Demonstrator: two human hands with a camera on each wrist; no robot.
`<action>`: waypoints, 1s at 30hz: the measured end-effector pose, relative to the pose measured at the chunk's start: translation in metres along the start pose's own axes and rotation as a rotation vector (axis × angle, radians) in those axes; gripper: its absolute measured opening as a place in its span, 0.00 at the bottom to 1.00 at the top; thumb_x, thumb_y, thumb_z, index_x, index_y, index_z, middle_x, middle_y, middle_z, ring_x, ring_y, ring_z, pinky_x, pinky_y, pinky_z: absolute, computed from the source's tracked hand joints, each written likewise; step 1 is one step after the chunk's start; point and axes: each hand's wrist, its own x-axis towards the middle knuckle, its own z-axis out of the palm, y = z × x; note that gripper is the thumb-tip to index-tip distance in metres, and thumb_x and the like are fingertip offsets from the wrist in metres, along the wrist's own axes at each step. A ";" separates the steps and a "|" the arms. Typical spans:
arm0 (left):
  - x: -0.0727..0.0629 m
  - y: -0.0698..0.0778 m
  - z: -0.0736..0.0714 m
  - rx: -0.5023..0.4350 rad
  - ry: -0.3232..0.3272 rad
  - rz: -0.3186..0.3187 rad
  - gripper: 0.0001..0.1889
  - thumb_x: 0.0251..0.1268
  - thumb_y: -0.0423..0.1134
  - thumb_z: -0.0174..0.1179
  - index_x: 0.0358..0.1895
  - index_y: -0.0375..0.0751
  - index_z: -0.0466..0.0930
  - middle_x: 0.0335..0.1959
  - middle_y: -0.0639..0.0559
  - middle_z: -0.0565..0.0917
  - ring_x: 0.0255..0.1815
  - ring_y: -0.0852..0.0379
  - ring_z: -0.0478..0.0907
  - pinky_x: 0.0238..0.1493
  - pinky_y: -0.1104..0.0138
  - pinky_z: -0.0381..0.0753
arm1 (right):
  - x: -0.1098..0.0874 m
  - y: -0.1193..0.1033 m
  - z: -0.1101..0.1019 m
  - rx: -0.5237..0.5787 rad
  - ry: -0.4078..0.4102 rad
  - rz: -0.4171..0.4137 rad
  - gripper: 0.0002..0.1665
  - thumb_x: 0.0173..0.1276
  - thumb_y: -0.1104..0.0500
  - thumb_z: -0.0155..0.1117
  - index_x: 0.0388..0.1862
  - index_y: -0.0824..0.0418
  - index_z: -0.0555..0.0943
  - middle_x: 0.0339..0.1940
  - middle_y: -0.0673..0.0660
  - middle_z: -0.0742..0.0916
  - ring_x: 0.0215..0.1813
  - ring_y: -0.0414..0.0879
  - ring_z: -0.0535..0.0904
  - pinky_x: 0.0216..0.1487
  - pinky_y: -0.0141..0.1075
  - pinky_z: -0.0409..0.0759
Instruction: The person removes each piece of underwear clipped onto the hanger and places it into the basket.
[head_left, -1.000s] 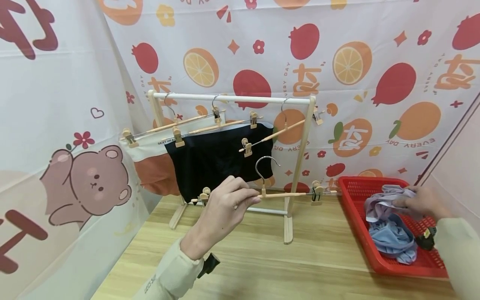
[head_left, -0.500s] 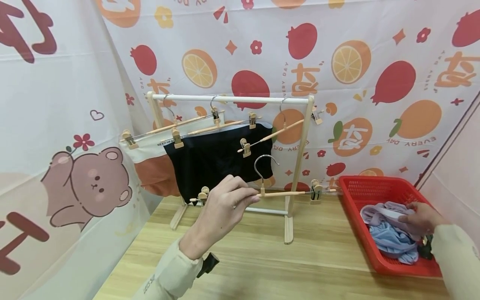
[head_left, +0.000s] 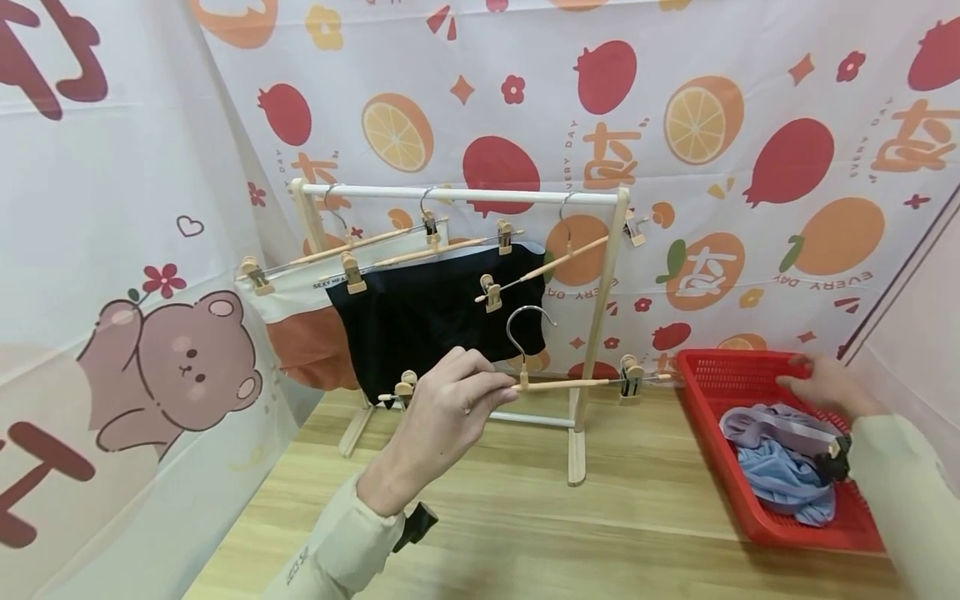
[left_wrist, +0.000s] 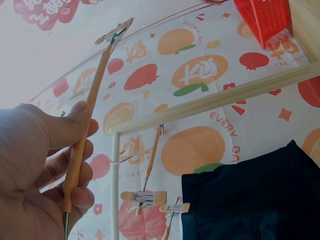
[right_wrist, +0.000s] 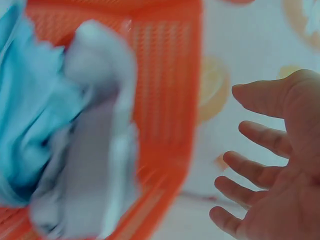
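Observation:
My left hand (head_left: 442,417) pinches the bar of a clip hanger (head_left: 566,385) near its middle, in front of the rack. Its metal hook points up, and the clips at both ends hold no cloth. In the left wrist view the thumb presses along the wooden bar (left_wrist: 95,82) from one side, with curled fingers on the other. At the right, my right hand (head_left: 832,387) is over the far part of a red basket (head_left: 716,467), its fingers spread in the right wrist view. Below it lie a crumpled lilac garment (head_left: 776,423) with a pale band and a light blue one (head_left: 783,477).
A wooden rack (head_left: 600,308) with a white rail (head_left: 480,195) stands at the back of the table (head_left: 525,533). From it hang black underwear (head_left: 442,308), orange-and-white underwear (head_left: 307,346) and a bare clip hanger (head_left: 555,268). Printed curtains (head_left: 795,50) enclose the back and left.
My right hand has let go of the lilac garment, which lies lower in the basket, and has moved up toward the basket's far side. The left hand with the hanger is nearly still.

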 end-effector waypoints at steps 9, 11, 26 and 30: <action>-0.001 -0.001 -0.002 0.018 0.004 0.007 0.04 0.61 0.38 0.72 0.36 0.42 0.91 0.31 0.56 0.83 0.34 0.63 0.72 0.33 0.76 0.71 | 0.006 -0.102 -0.004 0.091 0.040 -0.173 0.40 0.78 0.42 0.55 0.73 0.71 0.64 0.71 0.78 0.70 0.69 0.76 0.66 0.64 0.71 0.70; 0.000 0.000 -0.003 0.018 -0.003 0.001 0.04 0.62 0.38 0.71 0.36 0.43 0.91 0.31 0.56 0.83 0.34 0.63 0.72 0.33 0.76 0.71 | 0.006 -0.123 -0.004 0.124 0.040 -0.220 0.39 0.79 0.42 0.53 0.73 0.71 0.65 0.72 0.76 0.70 0.72 0.75 0.64 0.66 0.70 0.68; 0.003 0.001 -0.007 0.015 0.023 0.015 0.03 0.61 0.37 0.72 0.36 0.42 0.91 0.30 0.56 0.82 0.34 0.63 0.72 0.33 0.75 0.71 | 0.004 -0.228 0.032 0.405 -0.043 -0.462 0.36 0.82 0.40 0.47 0.78 0.60 0.63 0.73 0.66 0.75 0.74 0.66 0.70 0.70 0.63 0.70; 0.004 0.002 -0.009 0.017 0.006 -0.001 0.04 0.62 0.38 0.72 0.36 0.43 0.91 0.31 0.56 0.82 0.34 0.63 0.72 0.33 0.75 0.71 | 0.009 -0.239 0.051 0.465 -0.072 -0.501 0.35 0.84 0.44 0.45 0.80 0.62 0.59 0.73 0.70 0.73 0.75 0.69 0.68 0.71 0.64 0.70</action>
